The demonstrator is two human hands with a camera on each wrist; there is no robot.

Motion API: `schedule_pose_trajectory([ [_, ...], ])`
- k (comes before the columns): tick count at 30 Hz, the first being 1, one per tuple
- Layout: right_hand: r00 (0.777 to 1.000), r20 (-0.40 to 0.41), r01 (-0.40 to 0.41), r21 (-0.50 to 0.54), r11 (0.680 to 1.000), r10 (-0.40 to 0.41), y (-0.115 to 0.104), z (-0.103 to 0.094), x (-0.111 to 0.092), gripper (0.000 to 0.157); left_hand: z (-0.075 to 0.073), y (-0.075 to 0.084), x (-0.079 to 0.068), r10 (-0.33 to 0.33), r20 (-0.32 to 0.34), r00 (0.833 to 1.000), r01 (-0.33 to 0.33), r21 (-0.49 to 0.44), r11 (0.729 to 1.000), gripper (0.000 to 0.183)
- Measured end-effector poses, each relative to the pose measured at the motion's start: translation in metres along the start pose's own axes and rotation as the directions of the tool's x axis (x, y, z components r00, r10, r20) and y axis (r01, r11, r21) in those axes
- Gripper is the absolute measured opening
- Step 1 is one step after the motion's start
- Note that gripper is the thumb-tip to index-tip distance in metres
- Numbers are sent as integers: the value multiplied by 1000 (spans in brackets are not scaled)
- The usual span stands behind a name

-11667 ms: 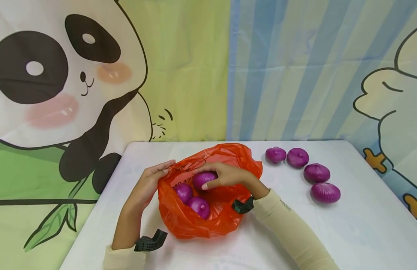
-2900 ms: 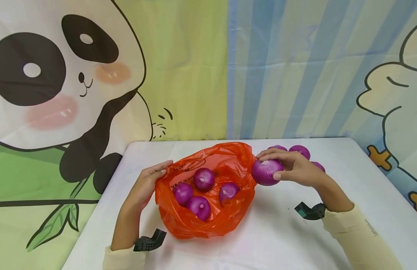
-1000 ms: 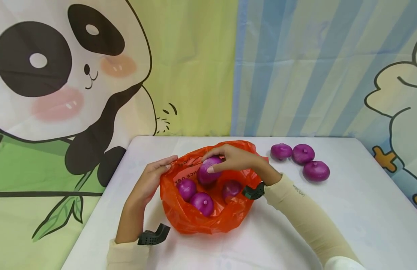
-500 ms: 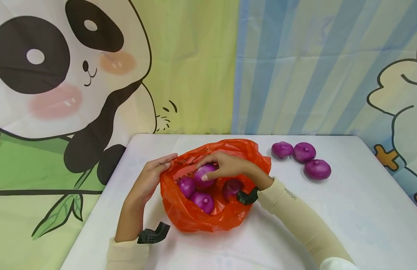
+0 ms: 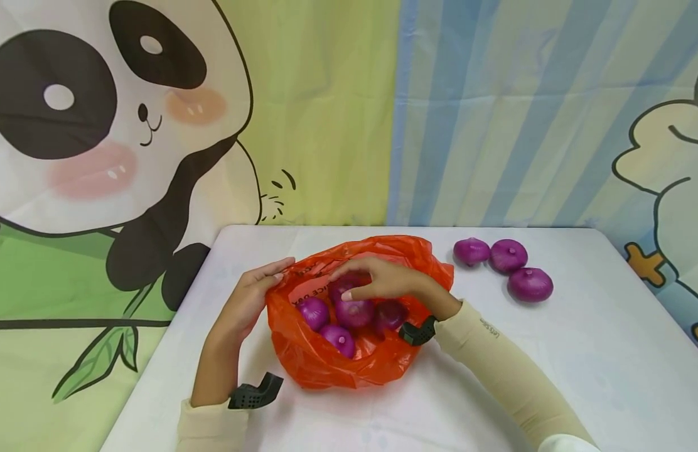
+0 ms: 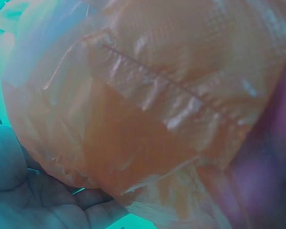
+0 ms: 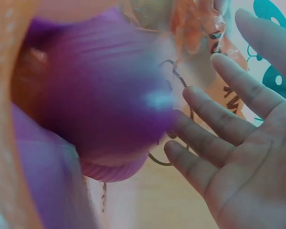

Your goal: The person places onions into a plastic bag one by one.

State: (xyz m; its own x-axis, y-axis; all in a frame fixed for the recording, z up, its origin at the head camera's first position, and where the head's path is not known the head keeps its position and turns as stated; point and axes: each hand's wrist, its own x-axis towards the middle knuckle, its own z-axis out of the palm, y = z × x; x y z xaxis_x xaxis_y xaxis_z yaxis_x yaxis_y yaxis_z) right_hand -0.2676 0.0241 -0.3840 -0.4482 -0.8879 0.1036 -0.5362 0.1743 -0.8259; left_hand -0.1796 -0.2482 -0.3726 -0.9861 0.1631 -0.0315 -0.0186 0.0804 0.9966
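A red plastic bag stands with its mouth wide, several purple onions inside. My left hand holds the bag's left rim, thumb on the near side; in the left wrist view the bag's film covers part of that hand. My right hand is inside the bag's mouth, over an onion. In the right wrist view the fingers of my right hand are spread, with a purple onion beside the fingertips. Another onion shows partly beneath the hand.
Three onions sit on the white table to the bag's right: one onion at the back, a second onion beside it, a third onion nearer. A patterned curtain hangs behind the table.
My right hand has brought an onion from the table into the bag, lowered it and let go. That onion now rests among the others. My left hand has kept its hold on the rim.
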Motion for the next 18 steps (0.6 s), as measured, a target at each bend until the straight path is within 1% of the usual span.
schedule_pose_trajectory([
  [3, 1000, -23, 20, -1, 1000, -20, -9, -1, -2, 39, -1, 0, -1, 4, 3, 1000, -4, 2, 1000, 42],
  [7, 1000, -18, 24, 13, 1000, -24, -18, -2, -5, 38, -1, 0, -1, 10, 7, 1000, -10, -3, 1000, 42],
  [10, 1000, -14, 26, 28, 999, -26, -13, -2, -6, 38, -1, 0, -1, 10, 7, 1000, -10, -7, 1000, 42],
  [13, 999, -28, 23, 50, 999, -21, -6, -2, -8, 37, -1, 0, -1, 6, 5, 1000, -6, -7, 1000, 42],
  [18, 997, -65, 49, 105, 993, -43, -6, -5, -15, 36, 0, 1, -2, 1, 3, 1000, -1, -6, 1000, 42],
])
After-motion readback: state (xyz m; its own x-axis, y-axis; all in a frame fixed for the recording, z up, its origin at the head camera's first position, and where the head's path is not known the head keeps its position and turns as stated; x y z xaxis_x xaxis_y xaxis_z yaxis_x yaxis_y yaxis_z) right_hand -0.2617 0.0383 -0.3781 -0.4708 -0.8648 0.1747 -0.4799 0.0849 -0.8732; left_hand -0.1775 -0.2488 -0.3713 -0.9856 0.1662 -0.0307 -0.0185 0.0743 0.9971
